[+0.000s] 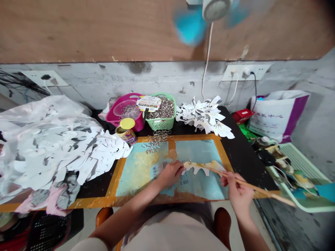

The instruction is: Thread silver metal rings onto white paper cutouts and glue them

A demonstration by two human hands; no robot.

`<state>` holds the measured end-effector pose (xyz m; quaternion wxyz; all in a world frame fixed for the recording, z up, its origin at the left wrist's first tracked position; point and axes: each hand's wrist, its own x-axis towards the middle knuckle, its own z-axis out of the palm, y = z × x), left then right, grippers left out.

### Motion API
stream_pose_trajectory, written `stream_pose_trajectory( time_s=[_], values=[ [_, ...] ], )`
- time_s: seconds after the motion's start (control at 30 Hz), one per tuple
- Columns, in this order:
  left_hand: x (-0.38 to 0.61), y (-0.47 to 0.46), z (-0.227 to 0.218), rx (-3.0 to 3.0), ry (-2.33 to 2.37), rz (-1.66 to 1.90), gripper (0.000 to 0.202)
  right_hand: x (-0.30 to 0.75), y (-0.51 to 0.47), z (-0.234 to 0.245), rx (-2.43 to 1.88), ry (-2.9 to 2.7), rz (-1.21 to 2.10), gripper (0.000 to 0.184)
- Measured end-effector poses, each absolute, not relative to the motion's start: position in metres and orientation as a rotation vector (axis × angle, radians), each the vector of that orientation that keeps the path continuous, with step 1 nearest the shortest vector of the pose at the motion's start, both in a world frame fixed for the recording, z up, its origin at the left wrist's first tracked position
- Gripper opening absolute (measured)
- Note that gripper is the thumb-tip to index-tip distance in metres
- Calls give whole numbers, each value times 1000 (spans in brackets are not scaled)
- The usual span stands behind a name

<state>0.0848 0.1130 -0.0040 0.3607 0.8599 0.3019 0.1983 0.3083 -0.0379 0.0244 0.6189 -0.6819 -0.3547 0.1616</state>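
A white cut-out (195, 168) with a wavy, toothed edge lies on the blue work sheet (201, 151). My left hand (171, 174) is closed, its fingertips pinching the cut-out's left end. In my right hand (238, 191) is a long, thin wooden stick (264, 191), whose far end reaches over the cut-out. Whether that end has bristles I cannot make out. A small metal ring (190, 161) shows at the cut-out's upper edge. Beyond my left hand, a loose pile of metal rings (158, 139) spreads onto the sheet.
White cut-outs (70, 146) are heaped at left; another pile (206, 115) lies back right. Behind the sheet stand a pink basket (111, 115), a green basket (161, 124) full of metal pieces and an open tin (129, 136). A cluttered green tray (300, 202) borders the right.
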Motion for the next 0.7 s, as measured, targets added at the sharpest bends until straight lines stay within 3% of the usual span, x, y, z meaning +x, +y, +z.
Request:
stream_pose_trajectory(
  time_s=[0.23, 0.53, 0.7],
  values=[
    [97, 120, 3, 2021, 844, 579, 21, 340, -43, 22, -1498, -617, 52, 34],
    [143, 138, -4, 1812, 818, 472, 20, 359, -35, -35, -1587, -593, 45, 42],
    [160, 150, 4, 1874, 784, 361, 17, 357, -37, -45, -1665, -645, 3, 44]
  ],
)
